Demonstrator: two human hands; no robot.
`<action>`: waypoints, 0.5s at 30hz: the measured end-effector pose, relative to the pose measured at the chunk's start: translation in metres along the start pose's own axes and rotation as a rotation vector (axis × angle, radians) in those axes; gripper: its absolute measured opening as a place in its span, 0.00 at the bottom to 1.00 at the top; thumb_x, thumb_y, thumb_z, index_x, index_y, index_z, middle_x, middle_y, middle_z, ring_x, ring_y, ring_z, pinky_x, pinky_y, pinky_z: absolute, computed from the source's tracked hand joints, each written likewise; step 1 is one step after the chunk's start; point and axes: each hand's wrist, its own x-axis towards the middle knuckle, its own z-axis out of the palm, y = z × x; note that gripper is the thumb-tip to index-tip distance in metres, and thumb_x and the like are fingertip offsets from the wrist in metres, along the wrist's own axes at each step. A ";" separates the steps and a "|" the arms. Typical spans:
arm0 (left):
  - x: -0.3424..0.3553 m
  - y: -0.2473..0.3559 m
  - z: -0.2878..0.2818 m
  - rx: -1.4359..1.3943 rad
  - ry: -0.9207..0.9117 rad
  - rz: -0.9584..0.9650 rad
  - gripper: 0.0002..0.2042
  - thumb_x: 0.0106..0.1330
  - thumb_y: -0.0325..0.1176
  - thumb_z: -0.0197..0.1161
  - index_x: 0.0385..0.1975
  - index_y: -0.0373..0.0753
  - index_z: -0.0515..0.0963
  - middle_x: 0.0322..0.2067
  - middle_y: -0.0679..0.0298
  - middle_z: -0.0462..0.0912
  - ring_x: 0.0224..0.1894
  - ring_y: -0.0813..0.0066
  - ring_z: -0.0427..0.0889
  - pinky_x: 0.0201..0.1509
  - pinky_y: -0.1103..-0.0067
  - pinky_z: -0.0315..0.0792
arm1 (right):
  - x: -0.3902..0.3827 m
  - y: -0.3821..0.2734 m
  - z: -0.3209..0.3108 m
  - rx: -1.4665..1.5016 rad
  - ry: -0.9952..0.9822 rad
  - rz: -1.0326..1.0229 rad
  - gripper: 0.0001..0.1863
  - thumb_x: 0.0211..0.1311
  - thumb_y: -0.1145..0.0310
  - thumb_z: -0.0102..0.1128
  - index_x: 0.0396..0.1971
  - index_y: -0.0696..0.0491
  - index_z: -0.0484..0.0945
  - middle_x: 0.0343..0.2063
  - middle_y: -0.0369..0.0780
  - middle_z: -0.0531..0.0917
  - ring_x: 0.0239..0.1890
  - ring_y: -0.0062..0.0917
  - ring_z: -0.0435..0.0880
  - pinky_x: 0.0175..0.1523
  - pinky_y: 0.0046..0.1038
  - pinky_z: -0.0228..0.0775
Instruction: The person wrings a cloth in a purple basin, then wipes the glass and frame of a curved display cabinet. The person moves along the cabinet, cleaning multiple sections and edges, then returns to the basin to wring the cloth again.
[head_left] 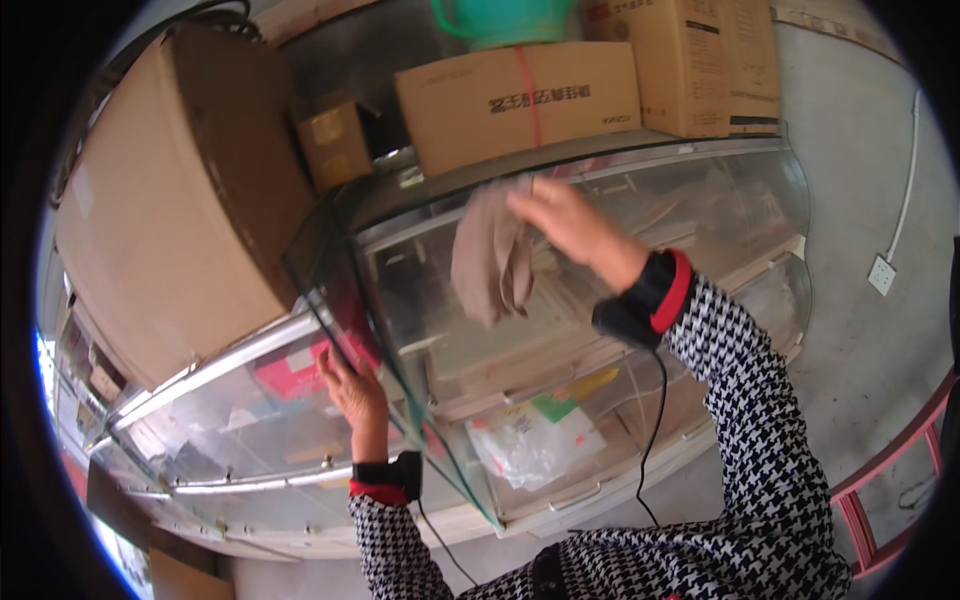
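Note:
A limp grey-brown cloth hangs from my right hand, whose fingers are closed on its upper end. It hangs in front of the glass display cabinet, near its top edge, and is slightly blurred; whether it touches the glass I cannot tell. Lower on the left, my left hand is up against the edge of a glass panel at the cabinet's corner. Its fingers are stretched out and a little apart. Behind that glass, next to the fingers, shows a pink-red box.
A big cardboard box stands on the left cabinet. Along the top sit a long carton with a red strap, a small box, tall cartons and a green plastic vessel. At right are a wall socket and red metal frame.

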 end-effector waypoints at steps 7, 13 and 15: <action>-0.003 -0.006 -0.011 -0.032 -0.029 -0.034 0.23 0.59 0.29 0.53 0.55 0.31 0.58 0.56 0.46 0.57 0.54 0.48 0.64 0.54 0.68 0.62 | 0.101 0.012 -0.205 -0.192 0.445 -0.187 0.19 0.61 0.59 0.47 0.43 0.59 0.73 0.33 0.37 0.79 0.33 0.24 0.75 0.38 0.27 0.67; -0.020 0.071 -0.091 -0.345 -0.046 0.087 0.15 0.62 0.28 0.44 0.49 0.32 0.65 0.51 0.51 0.63 0.48 0.60 0.68 0.51 0.72 0.62 | 0.066 0.094 -0.313 -1.292 0.295 0.322 0.28 0.59 0.51 0.41 0.43 0.62 0.72 0.42 0.55 0.75 0.47 0.48 0.71 0.52 0.38 0.62; -0.017 0.104 -0.114 -0.588 -0.196 0.130 0.14 0.64 0.33 0.41 0.42 0.32 0.70 0.47 0.51 0.66 0.47 0.61 0.68 0.51 0.72 0.61 | 0.064 0.120 -0.311 -1.324 0.314 0.287 0.30 0.59 0.48 0.39 0.44 0.62 0.72 0.43 0.55 0.75 0.48 0.47 0.72 0.53 0.38 0.62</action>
